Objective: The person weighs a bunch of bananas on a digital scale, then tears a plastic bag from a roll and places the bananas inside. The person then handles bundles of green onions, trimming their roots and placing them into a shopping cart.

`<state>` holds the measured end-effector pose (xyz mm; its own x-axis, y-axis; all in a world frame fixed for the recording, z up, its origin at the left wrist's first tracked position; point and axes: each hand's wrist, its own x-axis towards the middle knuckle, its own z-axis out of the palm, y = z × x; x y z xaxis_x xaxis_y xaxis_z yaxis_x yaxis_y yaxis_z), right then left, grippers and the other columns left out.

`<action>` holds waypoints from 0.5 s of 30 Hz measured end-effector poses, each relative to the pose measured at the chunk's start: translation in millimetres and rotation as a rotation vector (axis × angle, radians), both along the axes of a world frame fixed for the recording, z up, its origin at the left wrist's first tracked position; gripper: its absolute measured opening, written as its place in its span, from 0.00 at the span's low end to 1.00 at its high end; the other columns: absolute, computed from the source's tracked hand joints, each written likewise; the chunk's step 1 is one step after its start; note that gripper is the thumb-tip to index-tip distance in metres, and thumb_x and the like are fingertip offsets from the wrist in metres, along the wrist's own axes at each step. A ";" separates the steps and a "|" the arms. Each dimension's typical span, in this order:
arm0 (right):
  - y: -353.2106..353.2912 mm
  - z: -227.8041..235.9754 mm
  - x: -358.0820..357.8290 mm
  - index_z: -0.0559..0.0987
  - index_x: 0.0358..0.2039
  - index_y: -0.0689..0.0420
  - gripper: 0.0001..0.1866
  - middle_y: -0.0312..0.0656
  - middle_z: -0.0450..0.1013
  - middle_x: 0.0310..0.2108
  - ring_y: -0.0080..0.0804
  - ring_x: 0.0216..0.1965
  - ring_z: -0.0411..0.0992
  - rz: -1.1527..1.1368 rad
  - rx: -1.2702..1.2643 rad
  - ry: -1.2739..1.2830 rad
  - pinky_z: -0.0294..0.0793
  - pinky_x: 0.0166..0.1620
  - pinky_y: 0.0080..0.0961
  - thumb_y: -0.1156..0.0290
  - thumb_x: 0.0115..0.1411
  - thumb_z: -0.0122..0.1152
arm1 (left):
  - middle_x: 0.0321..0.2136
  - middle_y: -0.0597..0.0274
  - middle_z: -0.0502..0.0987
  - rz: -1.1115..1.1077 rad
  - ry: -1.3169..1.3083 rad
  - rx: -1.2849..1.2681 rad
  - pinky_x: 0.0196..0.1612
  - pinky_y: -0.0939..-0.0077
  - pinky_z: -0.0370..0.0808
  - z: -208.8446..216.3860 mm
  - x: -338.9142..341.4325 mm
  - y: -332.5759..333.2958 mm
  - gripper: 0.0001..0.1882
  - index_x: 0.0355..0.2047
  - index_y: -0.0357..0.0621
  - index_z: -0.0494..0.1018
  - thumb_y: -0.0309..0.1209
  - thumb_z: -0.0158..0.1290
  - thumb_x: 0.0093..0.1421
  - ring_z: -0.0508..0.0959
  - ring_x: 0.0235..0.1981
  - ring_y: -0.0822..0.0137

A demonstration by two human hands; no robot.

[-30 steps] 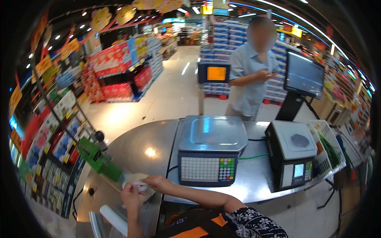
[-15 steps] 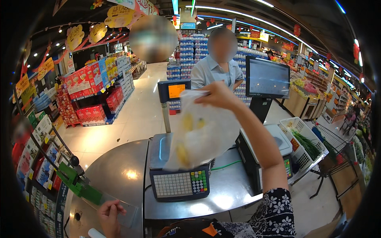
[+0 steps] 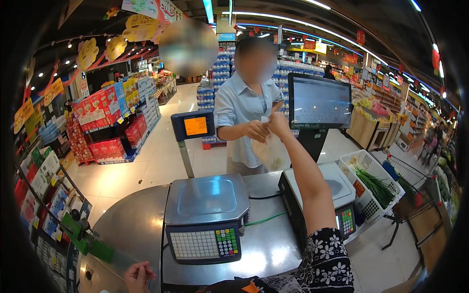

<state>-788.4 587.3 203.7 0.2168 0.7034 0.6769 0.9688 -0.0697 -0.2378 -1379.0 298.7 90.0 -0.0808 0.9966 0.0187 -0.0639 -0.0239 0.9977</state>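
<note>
My right hand [image 3: 279,125] is stretched out over the far side of the counter, closed on the gathered top of a translucent plastic bag [image 3: 269,152]. The bag hangs down with pale yellowish contents that I cannot make out. Across the counter a person in a light blue shirt [image 3: 229,107] has a hand [image 3: 257,132] on the bag's top too, beside mine. Low at the left, my left hand [image 3: 139,277] has its fingers curled together, with nothing visible in them, over the metal counter [image 3: 132,219]. A weighing scale [image 3: 207,200] with a bare metal pan stands between my arms.
A small orange-lit display [image 3: 196,126] rises on a pole behind the scale. To the right stand a monitor [image 3: 320,102], a second scale [image 3: 330,185] and a white basket [image 3: 364,158] with green stalks. A green bag-sealing device [image 3: 85,237] is at the left edge.
My right hand has carried the bag from above the scale away to the far side. The person has leaned in and taken hold of the bag. My left hand stays low.
</note>
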 end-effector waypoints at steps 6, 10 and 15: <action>22.4 -28.9 9.0 0.80 0.18 0.62 0.10 0.56 0.74 0.22 0.51 0.28 0.75 -0.082 0.075 0.041 0.74 0.33 0.42 0.67 0.42 0.61 | 0.26 0.66 0.73 0.016 -0.004 -0.115 0.32 0.83 0.73 -10.0 18.1 9.2 0.11 0.41 0.39 0.74 0.32 0.51 0.61 0.73 0.26 0.75; 29.0 -36.4 7.1 0.79 0.20 0.62 0.07 0.57 0.73 0.24 0.52 0.31 0.74 -0.074 0.139 0.025 0.73 0.36 0.43 0.72 0.44 0.56 | 0.27 0.66 0.74 -0.086 0.001 -0.127 0.31 0.83 0.74 -29.4 16.0 23.1 0.12 0.41 0.40 0.74 0.33 0.51 0.61 0.73 0.26 0.76; -7.3 -46.6 2.2 0.80 0.25 0.59 0.07 0.53 0.74 0.27 0.51 0.32 0.74 0.016 0.191 0.026 0.73 0.36 0.42 0.75 0.48 0.52 | 0.26 0.64 0.75 -0.280 0.037 -0.154 0.29 0.84 0.73 -42.2 22.1 44.7 0.12 0.42 0.39 0.73 0.33 0.50 0.62 0.75 0.25 0.75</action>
